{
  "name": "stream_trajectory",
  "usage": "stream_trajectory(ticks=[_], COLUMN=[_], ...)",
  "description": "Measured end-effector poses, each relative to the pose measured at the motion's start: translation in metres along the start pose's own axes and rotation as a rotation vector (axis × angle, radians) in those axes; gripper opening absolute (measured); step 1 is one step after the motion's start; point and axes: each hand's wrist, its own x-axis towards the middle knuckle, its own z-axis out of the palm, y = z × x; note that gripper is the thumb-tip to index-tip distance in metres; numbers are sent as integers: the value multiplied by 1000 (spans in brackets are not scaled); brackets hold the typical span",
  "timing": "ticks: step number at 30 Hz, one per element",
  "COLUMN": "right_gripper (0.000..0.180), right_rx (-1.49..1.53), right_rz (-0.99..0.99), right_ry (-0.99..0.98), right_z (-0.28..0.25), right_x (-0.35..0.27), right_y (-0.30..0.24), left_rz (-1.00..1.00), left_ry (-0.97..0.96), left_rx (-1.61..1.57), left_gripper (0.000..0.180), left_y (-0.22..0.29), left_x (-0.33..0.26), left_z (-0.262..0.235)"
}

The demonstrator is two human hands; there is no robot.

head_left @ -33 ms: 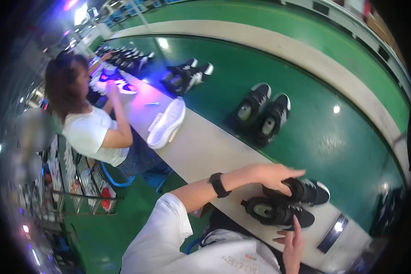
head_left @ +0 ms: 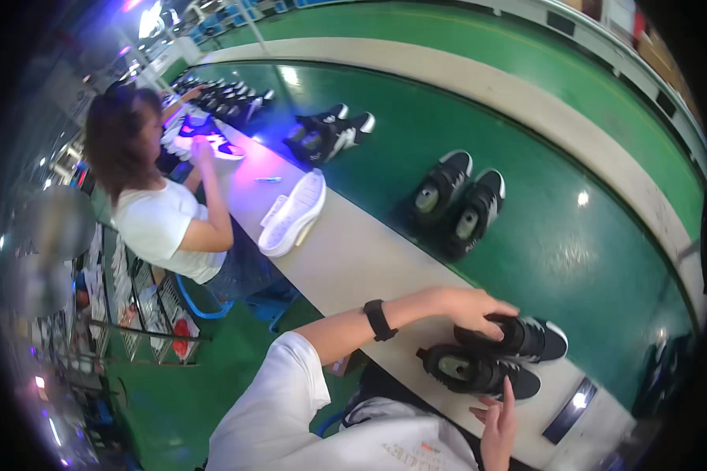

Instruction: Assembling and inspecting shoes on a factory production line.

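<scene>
Two black sneakers with white toe edges lie side by side on the pale bench in front of me, toes to the right. My left hand bends over the far sneaker, thumb at its opening and fingers curled over its far side. Below it is the near sneaker, its light insole showing through the opening. Against that sneaker's near side, toward the toe, rests the raised index finger of my right hand. The other right fingers are apart and hold nothing.
The bench runs to the far left, carrying white soles. A co-worker handles a shoe there under purple light. Beyond it, a green surface bears pairs of black sneakers. A dark strip lies right of my sneakers.
The fingers of my left hand have come down from stretched out to curled over the far sneaker. My right hand stays by the near sneaker. The whole view has shifted slightly.
</scene>
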Motion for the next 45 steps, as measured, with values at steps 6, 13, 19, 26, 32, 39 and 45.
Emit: stream_trajectory(ticks=[6, 13, 19, 26, 32, 39, 45], right_gripper=[56, 76, 96, 115, 102, 94, 88], right_rx=[-321, -355, -399, -395, -341, -340, -210], right_rz=[-41, -99, -188, -177, -204, -267, -447], right_ry=[-91, -34, -150, -45, 55, 150, 238], right_z=[-2, -11, -1, 18, 25, 20, -18], right_x=[-13, -6, -14, -24, -19, 5, 167], right_y=[-25, 4, -23, -14, -9, -8, -31], left_rz=[-195, -397, -449, -632, -586, -487, -253], left_ry=[195, 335, 431, 328, 377, 457, 782], left_rx=[112, 74, 199, 150, 196, 130, 235], left_gripper=[59, 69, 94, 103, 102, 93, 53], left_y=[39, 62, 93, 111, 108, 96, 39], left_x=[-75, -136, -141, -122, -115, -97, 3], left_z=[27, 55, 96, 135, 142, 130, 42])
